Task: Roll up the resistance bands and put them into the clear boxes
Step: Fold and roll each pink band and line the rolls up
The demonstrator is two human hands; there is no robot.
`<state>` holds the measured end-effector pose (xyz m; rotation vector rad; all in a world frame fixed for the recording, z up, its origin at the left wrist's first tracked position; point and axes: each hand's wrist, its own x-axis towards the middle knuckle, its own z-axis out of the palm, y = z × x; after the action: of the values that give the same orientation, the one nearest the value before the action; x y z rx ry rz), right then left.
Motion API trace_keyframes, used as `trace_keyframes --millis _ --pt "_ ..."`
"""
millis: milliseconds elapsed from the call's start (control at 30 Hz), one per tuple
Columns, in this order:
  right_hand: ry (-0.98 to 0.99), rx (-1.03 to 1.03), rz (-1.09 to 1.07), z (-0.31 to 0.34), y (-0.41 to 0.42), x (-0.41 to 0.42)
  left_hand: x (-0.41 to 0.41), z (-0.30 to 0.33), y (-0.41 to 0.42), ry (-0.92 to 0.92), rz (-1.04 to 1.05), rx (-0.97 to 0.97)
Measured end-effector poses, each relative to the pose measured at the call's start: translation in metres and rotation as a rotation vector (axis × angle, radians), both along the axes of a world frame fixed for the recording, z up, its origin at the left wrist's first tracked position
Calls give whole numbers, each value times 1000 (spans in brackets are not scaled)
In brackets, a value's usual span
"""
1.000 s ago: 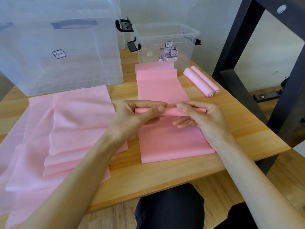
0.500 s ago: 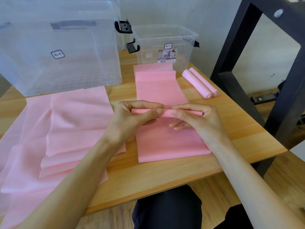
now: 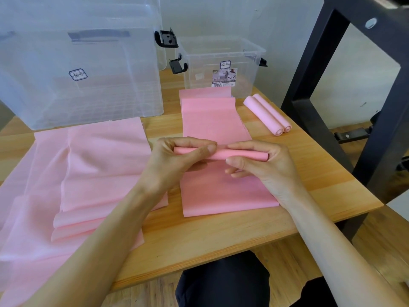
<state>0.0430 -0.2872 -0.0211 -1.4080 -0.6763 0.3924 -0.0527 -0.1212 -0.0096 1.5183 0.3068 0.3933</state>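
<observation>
Lying flat on the wooden table [image 3: 199,247], a pink resistance band [image 3: 221,191] runs away from the near edge. Mid-table, its rolled part [image 3: 241,154] is pinched by the left hand [image 3: 177,165] and right hand [image 3: 267,171], fingers curled round it. Loose pink bands [image 3: 77,185] spread at left. Farther right lie two finished rolls [image 3: 266,115], and beyond them stand a small clear box [image 3: 221,60] and a large clear box [image 3: 77,63].
</observation>
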Motion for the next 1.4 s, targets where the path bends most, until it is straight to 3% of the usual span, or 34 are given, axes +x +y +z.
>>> trace_keyframes --millis 1400 --pt "-10 -19 -45 -1 -1 2 -3 3 -2 5 -64 86"
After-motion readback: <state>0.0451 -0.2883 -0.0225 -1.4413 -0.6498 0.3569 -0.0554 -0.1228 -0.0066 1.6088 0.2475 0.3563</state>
